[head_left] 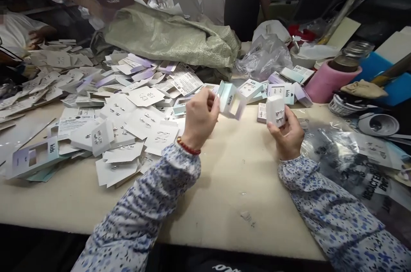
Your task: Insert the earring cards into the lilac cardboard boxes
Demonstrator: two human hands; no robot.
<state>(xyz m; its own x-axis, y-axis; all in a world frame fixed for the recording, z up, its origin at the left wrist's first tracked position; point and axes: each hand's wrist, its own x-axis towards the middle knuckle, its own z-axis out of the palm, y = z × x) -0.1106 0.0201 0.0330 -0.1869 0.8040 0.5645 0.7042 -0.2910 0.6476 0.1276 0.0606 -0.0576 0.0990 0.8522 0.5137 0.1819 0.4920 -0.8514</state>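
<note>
My left hand [201,113] pinches the edge of a small mint-and-lilac cardboard box [230,100] marked "kids", held tilted above the table; its window side is slightly blurred. In my right hand [289,133] is a white earring card [276,111] with several small silver earrings on it, gripped between thumb and fingers. Just behind that card stand more boxes, one with a window showing earrings [276,90]. A small printed box [261,112] lies left of the right hand. Loose white earring cards [160,135] are heaped beside my left forearm.
Piles of cards and flat boxes [138,68] cover the table's left and back. A green woven sack [173,36] lies behind them. To the right are a pink tape roll [332,81], clear plastic bags [346,156] and a white roll [379,124]. Other people stand beyond the table.
</note>
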